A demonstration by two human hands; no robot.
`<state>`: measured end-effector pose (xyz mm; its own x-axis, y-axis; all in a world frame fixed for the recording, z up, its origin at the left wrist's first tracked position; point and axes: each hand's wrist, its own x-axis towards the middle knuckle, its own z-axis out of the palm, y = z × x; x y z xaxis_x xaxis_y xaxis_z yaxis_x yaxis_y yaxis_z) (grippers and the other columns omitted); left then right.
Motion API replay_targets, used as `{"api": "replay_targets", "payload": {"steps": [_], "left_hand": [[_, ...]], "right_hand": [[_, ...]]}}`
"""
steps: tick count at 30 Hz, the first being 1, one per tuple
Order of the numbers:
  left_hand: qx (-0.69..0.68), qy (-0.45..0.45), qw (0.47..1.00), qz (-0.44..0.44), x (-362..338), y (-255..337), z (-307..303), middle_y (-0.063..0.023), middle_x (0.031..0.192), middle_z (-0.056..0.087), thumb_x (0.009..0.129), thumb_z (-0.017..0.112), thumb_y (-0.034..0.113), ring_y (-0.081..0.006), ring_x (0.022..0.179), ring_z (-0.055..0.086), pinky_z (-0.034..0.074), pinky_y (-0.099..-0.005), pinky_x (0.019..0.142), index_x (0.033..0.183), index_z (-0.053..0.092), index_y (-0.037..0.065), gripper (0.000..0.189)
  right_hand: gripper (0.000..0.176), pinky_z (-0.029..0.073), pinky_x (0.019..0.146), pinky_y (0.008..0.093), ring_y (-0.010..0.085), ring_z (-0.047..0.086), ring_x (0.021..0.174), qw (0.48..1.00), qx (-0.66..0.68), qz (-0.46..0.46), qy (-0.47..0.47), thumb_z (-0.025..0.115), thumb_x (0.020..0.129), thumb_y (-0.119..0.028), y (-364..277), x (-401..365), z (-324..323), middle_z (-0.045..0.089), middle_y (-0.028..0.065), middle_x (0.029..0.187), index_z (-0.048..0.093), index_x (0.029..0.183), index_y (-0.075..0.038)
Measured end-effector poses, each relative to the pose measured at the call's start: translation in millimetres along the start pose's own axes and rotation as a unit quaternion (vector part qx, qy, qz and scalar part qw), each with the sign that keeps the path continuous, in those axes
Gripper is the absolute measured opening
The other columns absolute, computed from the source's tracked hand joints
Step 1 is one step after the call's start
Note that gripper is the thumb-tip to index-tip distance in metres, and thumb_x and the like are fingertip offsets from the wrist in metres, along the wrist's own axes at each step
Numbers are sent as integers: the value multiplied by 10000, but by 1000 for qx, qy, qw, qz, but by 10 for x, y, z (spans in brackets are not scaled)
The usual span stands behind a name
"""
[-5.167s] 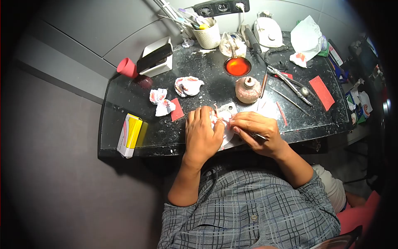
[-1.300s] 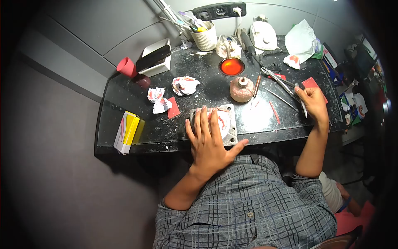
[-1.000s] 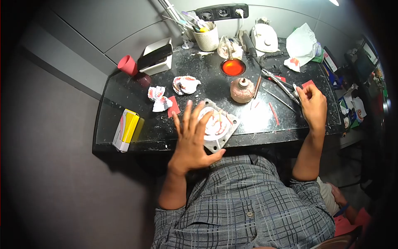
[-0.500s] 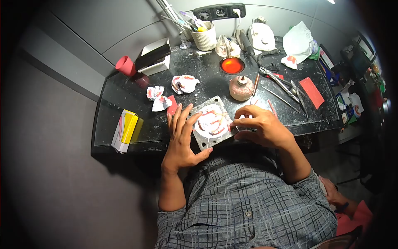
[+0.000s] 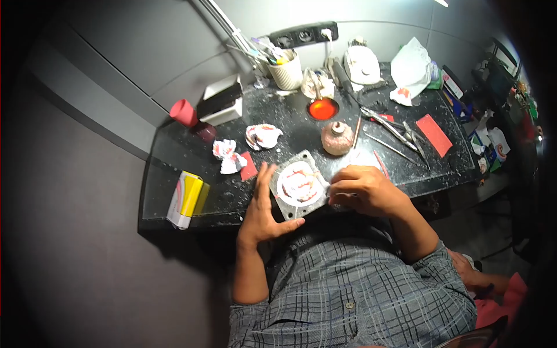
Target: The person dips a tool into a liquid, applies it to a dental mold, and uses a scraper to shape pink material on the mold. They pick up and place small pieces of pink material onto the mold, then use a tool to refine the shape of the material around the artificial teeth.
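A square metal dental flask (image 5: 317,206) lies at the desk's front edge, with corner holes and a round white plaster filling. In the plaster sits a horseshoe-shaped dental arch (image 5: 301,184) with pink and red wax. My left hand (image 5: 262,211) grips the flask from the left, fingers along its left side and thumb at the lower corner. Against the right edge is my right hand (image 5: 365,188), its fingers curled together; whatever they pinch is hidden. Beyond the flask stands a pinkish round bottle-like burner (image 5: 337,139) with a metal neck.
Plaster pieces (image 5: 263,136) and a red wax sheet (image 5: 248,166) lie left of the flask, near a yellow-white box (image 5: 187,200). A pan of red liquid (image 5: 323,108) sits behind. Pliers (image 5: 391,132) and another wax sheet (image 5: 434,135) lie right. Another person's hand (image 5: 464,269) shows lower right.
The view has shifted, so the desk appears lower. My left fingers have drawn closer together along the flask's side. My right hand stays at the right edge, its fingers more curled.
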<state>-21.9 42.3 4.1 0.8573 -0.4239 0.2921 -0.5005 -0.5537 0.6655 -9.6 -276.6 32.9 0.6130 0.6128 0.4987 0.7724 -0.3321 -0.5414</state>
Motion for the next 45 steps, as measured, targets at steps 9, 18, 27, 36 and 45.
{"api": "replay_targets", "payload": {"steps": [9,18,27,36,45], "left_hand": [[79,13,996,32,-8,21,70,-294,1629,318,599,1016,419,-481,1542,306,320,-533,1258,1626,226,26,1354],[-298,106,941,123,128,-66,85,-158,1513,401,569,1047,253,-326,1411,472,388,-461,1217,1571,290,90,1267],[-670,108,724,121,422,448,704,-243,1754,137,673,498,1042,-589,1564,158,199,-746,1243,1722,91,205,1402],[-825,42,552,111,815,120,299,-405,1660,205,738,478,1026,-741,1400,316,468,-811,1003,1681,200,70,1371],[-786,56,608,96,1047,-68,-107,-445,1462,459,815,389,996,-754,1130,549,625,-727,756,1610,283,-28,1301]], "right_hand": [[413,537,571,380,225,687,571,920,140,364,-31,664,1067,-303,-84,27,7,724,132,712,739,864,48],[492,455,405,265,127,662,516,817,424,387,-44,669,1061,-437,-129,36,412,718,65,716,684,786,-29],[438,505,510,252,116,669,586,780,542,307,-50,660,1079,-386,-373,165,212,695,49,717,704,864,-7],[18,567,784,522,422,723,881,869,-327,346,136,685,824,-26,577,-384,-474,725,199,895,700,821,-36],[99,547,789,540,426,715,868,875,-365,302,101,699,802,37,905,-518,-404,714,213,862,662,883,-5]]}}
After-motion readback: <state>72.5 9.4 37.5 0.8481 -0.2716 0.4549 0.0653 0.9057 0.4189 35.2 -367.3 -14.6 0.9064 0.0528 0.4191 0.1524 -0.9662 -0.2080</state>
